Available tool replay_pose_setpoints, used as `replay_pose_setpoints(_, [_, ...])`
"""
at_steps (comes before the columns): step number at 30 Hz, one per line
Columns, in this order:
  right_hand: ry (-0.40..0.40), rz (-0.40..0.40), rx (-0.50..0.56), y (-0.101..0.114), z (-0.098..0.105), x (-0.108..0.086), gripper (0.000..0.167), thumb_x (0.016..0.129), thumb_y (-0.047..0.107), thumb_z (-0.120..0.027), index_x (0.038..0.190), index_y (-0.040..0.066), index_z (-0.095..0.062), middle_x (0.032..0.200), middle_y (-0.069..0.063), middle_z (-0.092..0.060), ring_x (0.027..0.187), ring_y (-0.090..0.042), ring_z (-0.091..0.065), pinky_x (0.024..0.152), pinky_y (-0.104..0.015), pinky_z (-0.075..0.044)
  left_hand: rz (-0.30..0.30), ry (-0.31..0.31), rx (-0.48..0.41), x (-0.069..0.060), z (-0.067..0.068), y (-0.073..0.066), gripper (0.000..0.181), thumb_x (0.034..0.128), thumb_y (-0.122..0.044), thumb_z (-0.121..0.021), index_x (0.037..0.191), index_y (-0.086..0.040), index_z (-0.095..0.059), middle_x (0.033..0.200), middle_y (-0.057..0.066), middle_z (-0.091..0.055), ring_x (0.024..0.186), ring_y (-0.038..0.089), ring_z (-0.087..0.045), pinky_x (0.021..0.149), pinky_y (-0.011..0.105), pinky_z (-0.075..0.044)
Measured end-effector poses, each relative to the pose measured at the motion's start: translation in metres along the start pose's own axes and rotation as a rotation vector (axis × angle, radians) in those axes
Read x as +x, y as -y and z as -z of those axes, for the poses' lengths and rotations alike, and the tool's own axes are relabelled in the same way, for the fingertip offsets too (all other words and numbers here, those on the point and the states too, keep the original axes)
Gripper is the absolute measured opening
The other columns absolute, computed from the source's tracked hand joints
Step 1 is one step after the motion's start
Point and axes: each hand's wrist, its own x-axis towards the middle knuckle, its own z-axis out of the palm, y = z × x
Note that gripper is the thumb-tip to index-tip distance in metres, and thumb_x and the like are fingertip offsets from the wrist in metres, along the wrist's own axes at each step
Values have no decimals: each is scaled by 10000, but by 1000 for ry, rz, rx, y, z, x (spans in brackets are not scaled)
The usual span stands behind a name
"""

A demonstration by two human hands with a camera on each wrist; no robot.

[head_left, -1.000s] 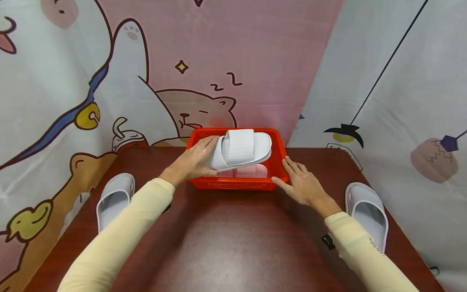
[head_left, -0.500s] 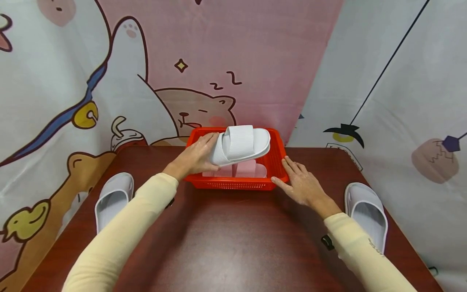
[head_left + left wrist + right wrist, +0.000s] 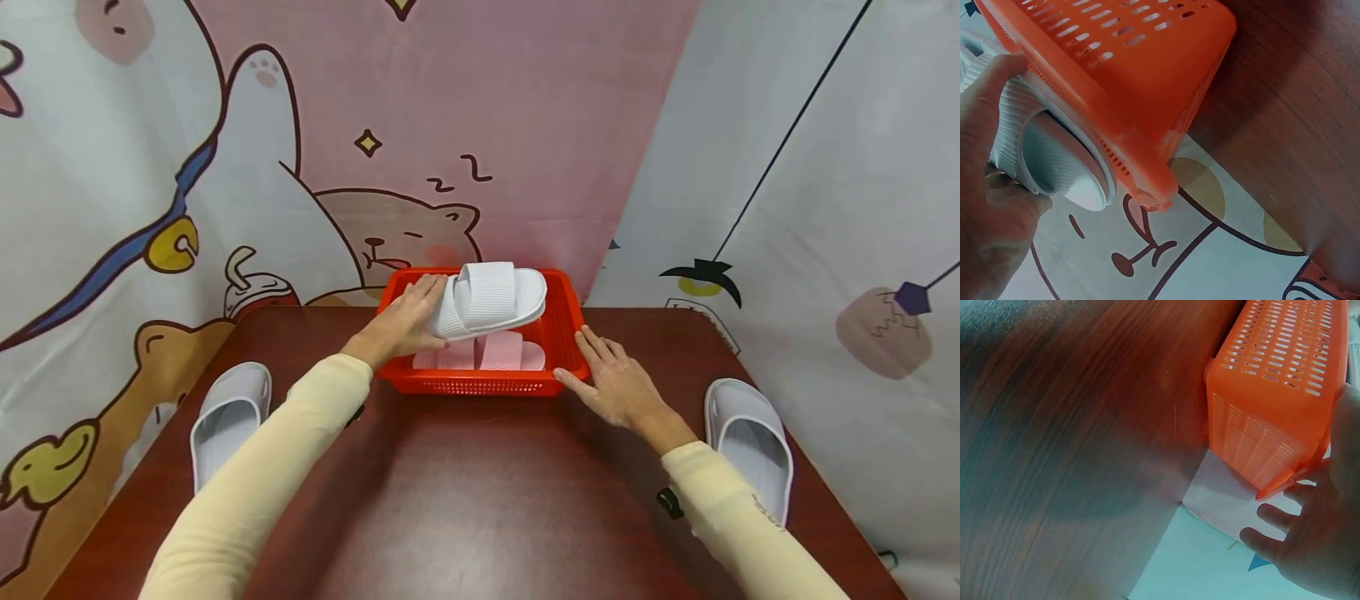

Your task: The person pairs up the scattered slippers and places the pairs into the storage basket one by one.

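In the head view, my left hand (image 3: 405, 323) grips the heel end of a white ribbed slipper (image 3: 491, 296), held above the red basket (image 3: 480, 383). The left wrist view shows the thumb and fingers round the white slipper (image 3: 1063, 156), near the basket's rim (image 3: 1085, 94). Pink slippers (image 3: 501, 351) lie inside the basket under the white one. My right hand (image 3: 618, 383) rests at the basket's right side, fingers spread; the right wrist view has the hand (image 3: 1316, 531) against the basket's corner (image 3: 1272, 425).
A light grey clog (image 3: 228, 417) lies at the left edge of the brown table (image 3: 465, 500), and another grey clog (image 3: 752, 442) at the right edge. A printed cartoon cloth (image 3: 487, 100) hangs behind and beside the table.
My left hand has raised the white slipper slightly and shifted it a little left, so more of the pink slippers shows. The right hand has stayed at the basket's side.
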Motion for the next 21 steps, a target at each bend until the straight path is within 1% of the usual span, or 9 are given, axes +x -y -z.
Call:
replay_pose_setpoints(5, [1, -4, 5, 1, -3, 1, 920, 979, 702, -370, 1608, 44, -233, 1664, -172, -178, 1424, -452, -285, 1087, -626, -327, -1, -3, 9, 4, -3, 6, 1060, 773, -242, -901, 1558, 56, -254, 1561, 228, -331, 1472, 359, -250, 1158, 585, -187])
replay_pose_setpoints(12, [-2, 6, 17, 4, -5, 2, 922, 981, 705, -361, 1609, 42, -233, 1665, -170, -178, 1423, -451, -283, 1085, -632, -324, 56, 38, 17, 8, -5, 12, 1058, 793, -240, -889, 1569, 50, -232, 1572, 232, -315, 1467, 353, -255, 1172, 548, -179])
replay_pose_setpoints(14, [2, 3, 20, 4, -5, 3, 924, 980, 710, -356, 1612, 49, -226, 1668, -165, -171, 1427, -448, -277, 1087, -632, -321, 69, 43, 27, 9, -5, 13, 1061, 799, -235, -885, 1572, 57, -219, 1585, 244, -295, 1484, 369, -224, 1175, 547, -168])
replay_pose_setpoints(17, [4, -3, 15, 4, -3, 2, 924, 980, 709, -356, 1612, 48, -222, 1666, -171, -173, 1428, -453, -275, 1089, -637, -314, 74, 45, 40, 12, -8, 15, 1050, 812, -233, -874, 1569, 69, -212, 1592, 262, -278, 1492, 400, -202, 1175, 555, -172])
replay_pose_setpoints(21, [12, -9, 8, 2, -1, 1, 924, 982, 703, -360, 1613, 44, -215, 1666, -177, -168, 1431, -460, -269, 1092, -639, -307, 68, 46, 65, 18, -14, 17, 1037, 822, -232, -862, 1564, 81, -208, 1591, 285, -267, 1488, 439, -195, 1172, 567, -182])
